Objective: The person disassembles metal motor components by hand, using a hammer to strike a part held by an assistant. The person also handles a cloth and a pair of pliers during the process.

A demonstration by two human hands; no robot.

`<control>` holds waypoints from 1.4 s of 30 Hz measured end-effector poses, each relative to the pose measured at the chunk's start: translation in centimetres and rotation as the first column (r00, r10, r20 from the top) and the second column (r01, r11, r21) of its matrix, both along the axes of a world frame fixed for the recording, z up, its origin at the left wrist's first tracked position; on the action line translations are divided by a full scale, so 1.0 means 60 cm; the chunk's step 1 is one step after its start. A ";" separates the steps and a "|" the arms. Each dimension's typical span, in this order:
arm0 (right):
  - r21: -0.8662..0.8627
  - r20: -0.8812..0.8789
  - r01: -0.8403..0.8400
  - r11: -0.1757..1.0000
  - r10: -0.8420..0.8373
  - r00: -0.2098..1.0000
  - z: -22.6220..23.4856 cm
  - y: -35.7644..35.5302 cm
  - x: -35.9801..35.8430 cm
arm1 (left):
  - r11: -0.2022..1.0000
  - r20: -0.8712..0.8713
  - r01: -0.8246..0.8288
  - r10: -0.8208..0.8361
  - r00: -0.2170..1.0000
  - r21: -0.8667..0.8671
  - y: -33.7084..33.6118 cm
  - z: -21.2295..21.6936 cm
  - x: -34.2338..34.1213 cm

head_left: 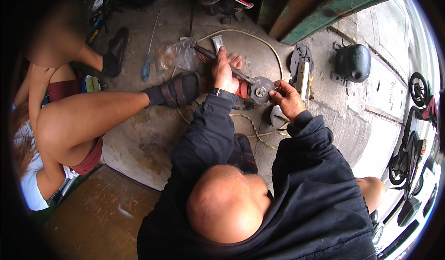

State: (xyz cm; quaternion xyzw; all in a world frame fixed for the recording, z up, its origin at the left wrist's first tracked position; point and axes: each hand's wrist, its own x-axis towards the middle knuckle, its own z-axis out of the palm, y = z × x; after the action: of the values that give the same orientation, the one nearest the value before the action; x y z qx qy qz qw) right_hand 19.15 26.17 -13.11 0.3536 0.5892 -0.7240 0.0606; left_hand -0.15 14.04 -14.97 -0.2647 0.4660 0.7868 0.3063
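My left hand [224,71], palm turned up, grips a dark rod-like tool [208,54] whose tip reaches the middle of an angle grinder. The grinder's orange-red body [242,89] lies mostly hidden beneath that wrist and hand. A round grey disc [265,85] faces up on the grinder, with a metal nut at its centre. My right hand [289,100] pinches the disc's right edge between thumb and fingers. A pale flat metal piece [217,41] lies just beyond my left fingers. Several loops of yellowish cord [273,47] run around both hands on the concrete.
A person's sandalled foot [178,91] rests close to my left wrist. A blue-handled screwdriver [146,67] and a clear plastic bag [178,53] lie on the floor. To the right are a long pale-topped tool [302,77] and a dark compressor [353,63]. A motorbike [408,149] stands outside.
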 end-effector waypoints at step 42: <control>0.433 0.497 -0.485 0.760 0.247 0.832 0.062 0.329 0.175 | 0.640 -0.584 0.623 -0.738 0.338 -0.449 -0.052 0.250 0.029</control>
State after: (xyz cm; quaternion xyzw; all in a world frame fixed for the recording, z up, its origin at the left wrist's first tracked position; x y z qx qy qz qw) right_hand 29.64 45.92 -9.42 0.3746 0.8014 -0.4090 0.2240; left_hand 1.58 10.91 0.04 0.2681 0.6686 0.5838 0.3745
